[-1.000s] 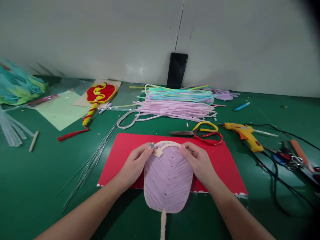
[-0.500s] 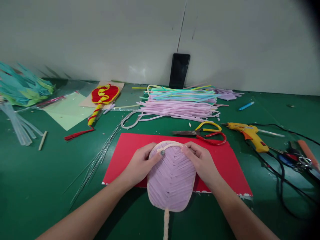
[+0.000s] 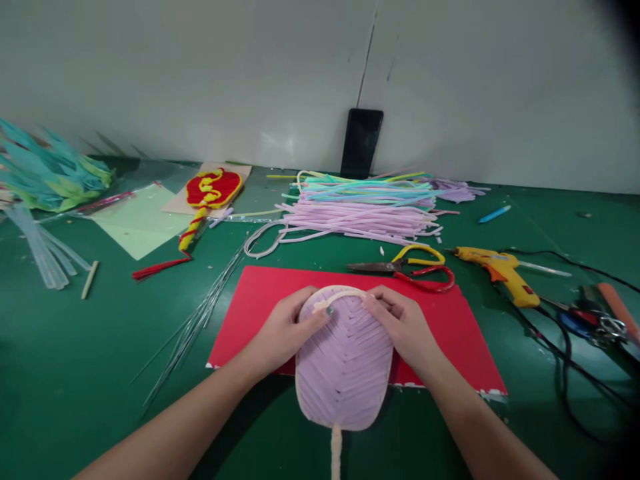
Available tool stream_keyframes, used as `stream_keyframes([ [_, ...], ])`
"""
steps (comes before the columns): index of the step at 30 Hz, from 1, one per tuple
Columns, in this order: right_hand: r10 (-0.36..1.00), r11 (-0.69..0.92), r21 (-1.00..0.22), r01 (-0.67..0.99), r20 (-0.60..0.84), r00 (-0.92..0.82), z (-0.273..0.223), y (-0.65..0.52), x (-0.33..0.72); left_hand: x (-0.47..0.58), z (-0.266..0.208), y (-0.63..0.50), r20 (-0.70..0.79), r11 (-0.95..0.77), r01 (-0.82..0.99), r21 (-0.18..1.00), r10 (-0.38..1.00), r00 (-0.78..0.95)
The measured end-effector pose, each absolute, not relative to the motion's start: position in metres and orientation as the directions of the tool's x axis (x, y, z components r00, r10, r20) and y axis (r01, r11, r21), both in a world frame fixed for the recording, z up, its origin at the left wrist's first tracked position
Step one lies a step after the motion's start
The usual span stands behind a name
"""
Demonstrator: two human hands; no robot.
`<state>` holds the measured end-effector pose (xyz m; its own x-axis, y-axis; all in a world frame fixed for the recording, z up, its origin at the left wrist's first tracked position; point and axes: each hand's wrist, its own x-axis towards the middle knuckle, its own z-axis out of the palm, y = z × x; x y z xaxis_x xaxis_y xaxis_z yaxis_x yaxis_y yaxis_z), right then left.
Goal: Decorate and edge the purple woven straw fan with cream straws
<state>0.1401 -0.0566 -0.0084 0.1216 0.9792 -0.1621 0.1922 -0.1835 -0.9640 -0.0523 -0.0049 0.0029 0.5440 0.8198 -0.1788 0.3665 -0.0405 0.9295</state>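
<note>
A lilac hand fan (image 3: 345, 367) with a cream rim and cream twisted handle is held up in front of me, handle pointing down. My left hand (image 3: 300, 327) grips its upper left edge, fingers behind and thumb on the front near the end of a cream pipe cleaner (image 3: 343, 293). That strip curves across the fan's top, just inside the rim. At the upper right, my right hand (image 3: 397, 320) pinches the strip against the fan edge. Behind the fan lies a red board (image 3: 280, 287) on the green table.
Beyond the board are scissors (image 3: 400, 267), a yellow glue gun (image 3: 500, 270) with its cord, and piled pipe cleaners (image 3: 360, 217). Thin wires (image 3: 200, 313), a red-and-yellow fan (image 3: 213, 190) and glue sticks (image 3: 43, 250) lie left. A phone (image 3: 361, 143) leans on the wall.
The view has shifted slightly. My left thumb has slid a little along the cream strip toward the right; both hands keep their hold on the fan.
</note>
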Motion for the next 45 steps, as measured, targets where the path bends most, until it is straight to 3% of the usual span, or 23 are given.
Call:
stream_keyframes([
  [25,0.989,-0.145,-0.950,0.278,-0.146,0.014,-0.008,-0.060,0.136,-0.052,-0.001,-0.004,-0.194,-0.044,0.390,0.920,0.813,0.549],
  [35,0.968,-0.198,-0.974,0.108,-0.177,0.180,-0.004,-0.056,0.145,-0.051,-0.002,-0.006,-0.173,0.000,0.303,0.953,0.821,0.544],
  [41,0.912,-0.164,-0.960,0.226,-0.060,0.407,-0.006,-0.052,0.158,-0.051,-0.005,-0.007,-0.193,0.082,0.258,0.963,0.876,0.442],
  [45,0.893,-0.144,-0.933,0.331,0.022,0.449,-0.008,-0.052,0.161,-0.052,-0.005,-0.005,-0.126,-0.033,0.439,0.898,0.936,0.328],
])
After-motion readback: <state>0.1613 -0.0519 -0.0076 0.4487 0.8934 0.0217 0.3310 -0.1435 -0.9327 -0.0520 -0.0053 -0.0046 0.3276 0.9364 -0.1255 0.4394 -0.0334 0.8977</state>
